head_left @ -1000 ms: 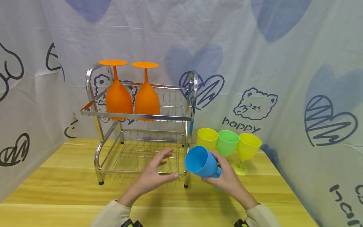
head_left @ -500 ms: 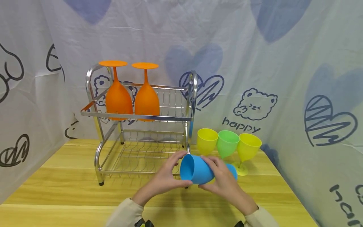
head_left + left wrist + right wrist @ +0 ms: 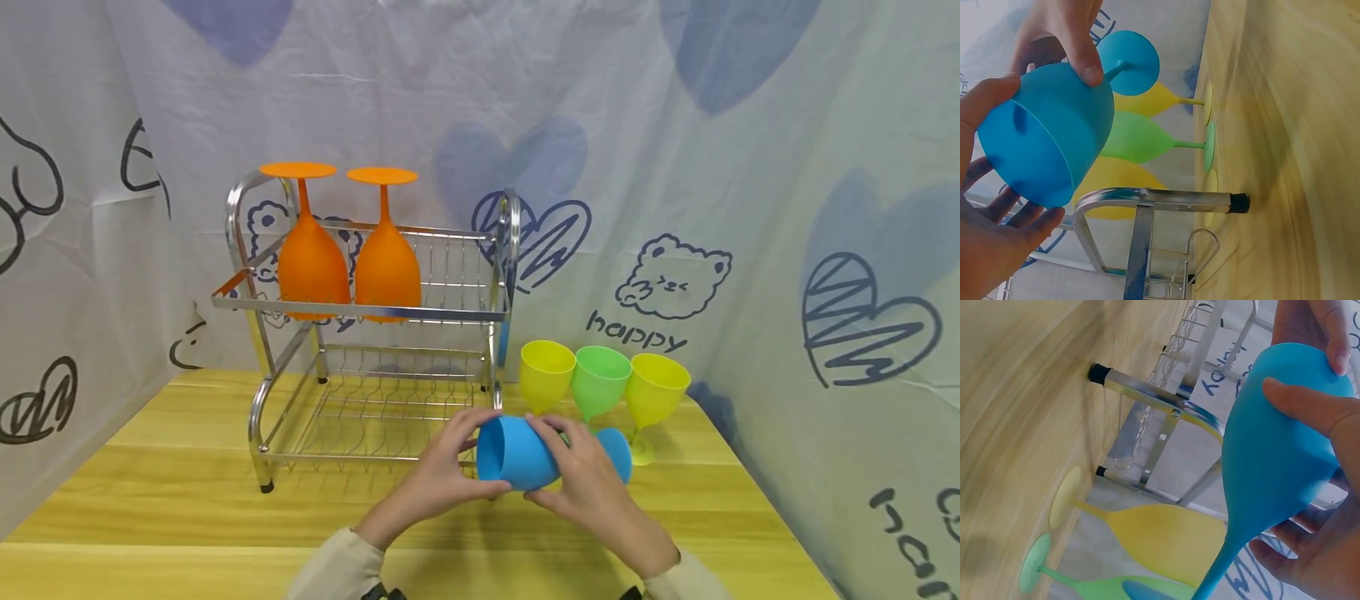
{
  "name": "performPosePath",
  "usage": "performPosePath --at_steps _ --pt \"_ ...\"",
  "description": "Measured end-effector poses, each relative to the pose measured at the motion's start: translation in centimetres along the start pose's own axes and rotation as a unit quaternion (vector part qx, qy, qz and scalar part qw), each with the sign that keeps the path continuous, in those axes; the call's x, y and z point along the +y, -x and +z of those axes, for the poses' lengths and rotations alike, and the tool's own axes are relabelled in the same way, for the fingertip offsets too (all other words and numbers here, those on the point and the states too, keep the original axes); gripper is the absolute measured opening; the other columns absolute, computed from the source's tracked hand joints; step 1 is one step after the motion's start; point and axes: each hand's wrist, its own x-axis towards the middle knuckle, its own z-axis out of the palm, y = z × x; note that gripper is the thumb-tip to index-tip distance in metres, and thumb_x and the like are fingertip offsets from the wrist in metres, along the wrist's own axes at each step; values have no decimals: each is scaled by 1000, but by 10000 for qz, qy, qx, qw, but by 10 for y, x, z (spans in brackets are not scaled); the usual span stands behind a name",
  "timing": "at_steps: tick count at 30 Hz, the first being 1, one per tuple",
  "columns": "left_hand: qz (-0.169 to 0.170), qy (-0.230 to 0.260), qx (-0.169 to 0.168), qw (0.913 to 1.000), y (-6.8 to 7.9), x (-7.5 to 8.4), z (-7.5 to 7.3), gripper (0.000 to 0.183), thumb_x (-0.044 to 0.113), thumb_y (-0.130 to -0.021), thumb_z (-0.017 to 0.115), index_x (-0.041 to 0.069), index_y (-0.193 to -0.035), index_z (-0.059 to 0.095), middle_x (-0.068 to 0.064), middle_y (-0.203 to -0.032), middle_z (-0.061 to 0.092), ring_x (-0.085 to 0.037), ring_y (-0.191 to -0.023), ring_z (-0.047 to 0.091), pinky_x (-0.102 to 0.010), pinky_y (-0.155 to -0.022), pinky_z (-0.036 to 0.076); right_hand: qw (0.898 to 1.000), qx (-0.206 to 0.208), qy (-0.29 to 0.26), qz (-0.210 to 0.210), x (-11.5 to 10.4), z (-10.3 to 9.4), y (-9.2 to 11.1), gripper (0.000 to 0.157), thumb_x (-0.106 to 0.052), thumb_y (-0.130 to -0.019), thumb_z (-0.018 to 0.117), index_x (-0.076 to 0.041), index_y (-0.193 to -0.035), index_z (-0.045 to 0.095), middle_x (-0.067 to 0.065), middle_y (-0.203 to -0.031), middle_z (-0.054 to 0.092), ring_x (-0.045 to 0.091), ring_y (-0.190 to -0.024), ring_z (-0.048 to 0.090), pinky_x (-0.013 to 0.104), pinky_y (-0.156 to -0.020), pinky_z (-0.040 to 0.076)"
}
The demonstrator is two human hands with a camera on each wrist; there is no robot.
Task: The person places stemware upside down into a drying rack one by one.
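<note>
I see the blue cup [image 3: 528, 460] sideways above the desk [image 3: 187, 517], nearer than the rack [image 3: 457, 314]; the left hand [image 3: 441, 477] holds its rim, the right hand [image 3: 591, 493] its bowl. Only the wrist views show me its stem [image 3: 1216, 567].

- Head: looks forward and down from farthest off, taking in the rack [image 3: 450, 314], table [image 3: 150, 500] and blue cup [image 3: 525, 458].
- Left wrist: close up, tipped sideways, table at right, facing the blue cup's mouth.
- Right wrist: close up, tipped the opposite way, table at left, facing the blue cup's outside.
- Both wrist views share the blue cup, green cup [image 3: 600, 377] and part of the rack.
</note>
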Motion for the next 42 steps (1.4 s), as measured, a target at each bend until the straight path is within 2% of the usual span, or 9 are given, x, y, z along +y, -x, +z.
performPosePath --at_steps 8,12,16,21,23,26,32,36,42 --pt "-335 1147 440 9919 5 -9 -3 73 9 -78 81 3 -141 43 -20 -139 43 -41 -127 43 -50 -97 46 9942 861 -242 -601 -4 -7 6 85 -21 -60 94 -4 -133 53 18 -130 52 38 -114 53 56 -87 51" --pt "-638 1953 760 9757 7 -10 -6 75 9 -80 78 2 -143 39 -23 -142 39 -42 -129 40 -49 -100 43 9811 1523 -878 -807 -7 -10 9 61 -35 -82 77 -1 -128 56 18 -130 53 36 -115 52 43 -95 49" --pt "-837 2527 1042 9583 9 -8 -7 75 10 -82 76 3 -145 36 -21 -145 36 -40 -132 37 -47 -101 44 9694 1979 -1365 -489 -11 -7 12 50 -35 -91 67 2 -123 59 15 -125 56 32 -114 53 21 -103 39" --pt "-1022 3159 1123 9366 10 -7 -8 77 12 -84 70 2 -148 29 -22 -147 32 -40 -133 36 -48 -101 43 9565 1930 -2066 717 -14 -2 11 46 -2 -79 77 -1 -122 60 9 -120 62 24 -107 58 23 -92 48" --pt "-1060 3512 1095 9238 10 -6 -8 77 13 -84 68 2 -149 27 -23 -147 30 -41 -132 35 -48 -103 41 9347 1590 -2890 1322 -14 -2 9 47 -1 -83 74 -1 -127 58 9 -123 62 24 -110 58 28 -90 51" --pt "-1107 4027 1022 9029 11 -4 -9 77 14 -84 67 1 -148 25 -24 -147 28 -40 -131 35 -45 -101 42 8788 1034 -4173 2072 -15 -4 4 50 -6 -91 67 -1 -137 49 13 -134 55 27 -120 53 29 -94 49" --pt "-1126 4464 748 8846 13 0 -10 82 18 -85 66 2 -150 18 -25 -149 24 -39 -130 35 -41 -101 43 7834 557 -5710 2390 -20 -10 -5 58 -8 -96 57 -1 -148 31 20 -146 40 23 -126 49 32 -99 45" --pt "-1151 4594 612 8786 13 1 -9 86 18 -84 66 2 -151 14 -26 -150 21 -39 -130 35 -41 -102 42 7556 515 -6158 2172 -24 -9 -9 66 -10 -95 59 0 -150 23 22 -147 35 25 -129 44 35 -102 43" --pt "-1058 4685 455 8759 13 3 -8 88 20 -85 67 2 -151 13 -25 -150 20 -36 -129 37 -40 -101 42 7467 535 -6297 2076 -28 -7 -13 73 -11 -93 61 -5 -153 19 20 -150 32 33 -135 35 34 -103 41"
